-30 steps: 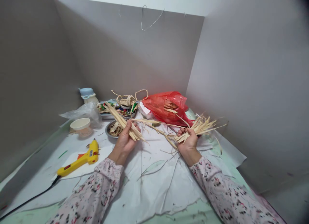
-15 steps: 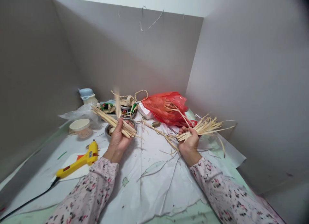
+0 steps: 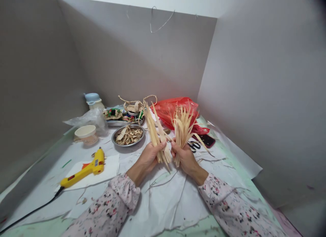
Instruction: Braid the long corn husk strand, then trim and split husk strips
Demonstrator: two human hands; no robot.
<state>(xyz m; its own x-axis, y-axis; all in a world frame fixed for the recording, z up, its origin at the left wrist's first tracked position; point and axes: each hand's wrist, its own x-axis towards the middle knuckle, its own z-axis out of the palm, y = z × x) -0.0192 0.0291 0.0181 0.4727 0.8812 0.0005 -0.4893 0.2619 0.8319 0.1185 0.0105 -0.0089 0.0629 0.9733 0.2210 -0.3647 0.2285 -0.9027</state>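
My left hand [image 3: 150, 156] is closed round a bundle of flat, pale straw strips [image 3: 152, 130], which stands up and leans a little left. A few inches to the right, my right hand [image 3: 184, 156] grips a second bundle of thinner, frayed straw strips [image 3: 182, 128], its loose ends fanning upward. The two fists nearly meet above the paper-covered table [image 3: 163, 196]. Behind my right hand lie black-handled scissors [image 3: 195, 146], partly hidden, and a dark phone [image 3: 206, 140].
A yellow glue gun [image 3: 86, 169] with a black cord lies at left. Beyond it stand a white cup [image 3: 86, 134], a metal bowl [image 3: 114, 141] of straw scraps, a tray [image 3: 112, 123] of small woven items and a blue-capped bottle [image 3: 93, 100]. A red plastic bag [image 3: 165, 111] sits behind.
Both hands have come together toward the middle with their straw bundles, which now point upward. The bowl of scraps, the scissors and the phone have come into clear sight.
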